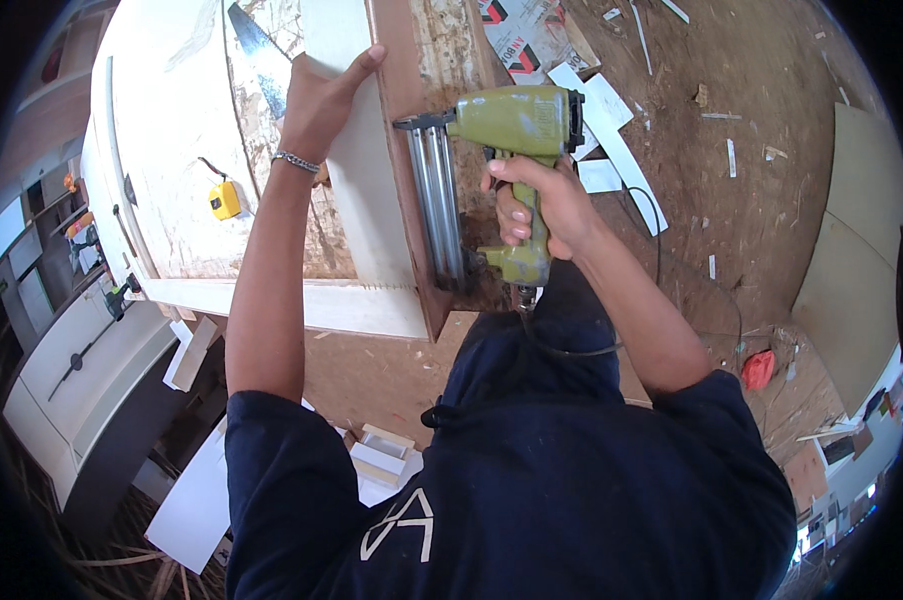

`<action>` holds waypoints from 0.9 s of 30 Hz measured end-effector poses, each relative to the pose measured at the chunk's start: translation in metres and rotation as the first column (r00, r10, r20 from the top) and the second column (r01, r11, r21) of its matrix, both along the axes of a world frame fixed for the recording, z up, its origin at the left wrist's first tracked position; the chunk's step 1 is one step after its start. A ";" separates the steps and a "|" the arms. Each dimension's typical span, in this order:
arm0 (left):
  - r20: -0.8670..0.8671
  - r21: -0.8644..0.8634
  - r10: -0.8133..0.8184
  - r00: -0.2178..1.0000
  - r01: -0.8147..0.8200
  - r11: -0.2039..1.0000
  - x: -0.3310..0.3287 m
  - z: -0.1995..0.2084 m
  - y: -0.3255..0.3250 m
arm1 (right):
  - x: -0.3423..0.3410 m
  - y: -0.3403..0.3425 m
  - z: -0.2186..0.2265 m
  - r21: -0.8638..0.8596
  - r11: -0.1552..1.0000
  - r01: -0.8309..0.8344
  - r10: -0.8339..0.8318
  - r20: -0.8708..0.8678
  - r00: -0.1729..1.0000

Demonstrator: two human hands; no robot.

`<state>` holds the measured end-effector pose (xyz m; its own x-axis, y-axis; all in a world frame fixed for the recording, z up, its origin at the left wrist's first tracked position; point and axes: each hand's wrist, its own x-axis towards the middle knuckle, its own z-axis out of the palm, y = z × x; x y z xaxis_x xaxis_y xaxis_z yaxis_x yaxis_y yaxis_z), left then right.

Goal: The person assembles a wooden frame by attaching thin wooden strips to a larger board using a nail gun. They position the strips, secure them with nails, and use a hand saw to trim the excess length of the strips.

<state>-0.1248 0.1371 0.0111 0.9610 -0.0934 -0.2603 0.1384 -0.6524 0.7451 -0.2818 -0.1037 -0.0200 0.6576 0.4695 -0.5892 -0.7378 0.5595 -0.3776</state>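
My right hand (553,205) is wrapped round the handle of an olive-green pneumatic nail gun (506,118), a finger at its trigger. The gun's nose points left, at the brown outer face (403,75) of a frame on the workbench. A silver magazine runs toward me, and a black air hose (571,353) leaves the handle's base. My left hand (321,100) grips the white board (366,170) of that frame, thumb across it to the brown edge. Its other fingers are largely hidden past the board's inner edge. Beyond that hand lies a handsaw blade (256,55).
A yellow tape measure (224,199) lies on the bench at left. White offcuts (611,140) and a printed cardboard sheet (531,40) lie at the right. A red bag-like thing (758,369) rests on the brown floor. Large panels (856,250) stand at far right, a curved cabinet (76,390) at left.
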 end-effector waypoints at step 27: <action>-0.040 0.162 -0.022 0.999 0.029 0.986 0.003 0.005 0.002 | -0.059 0.006 0.000 0.101 0.995 -0.019 0.024 -0.050 0.998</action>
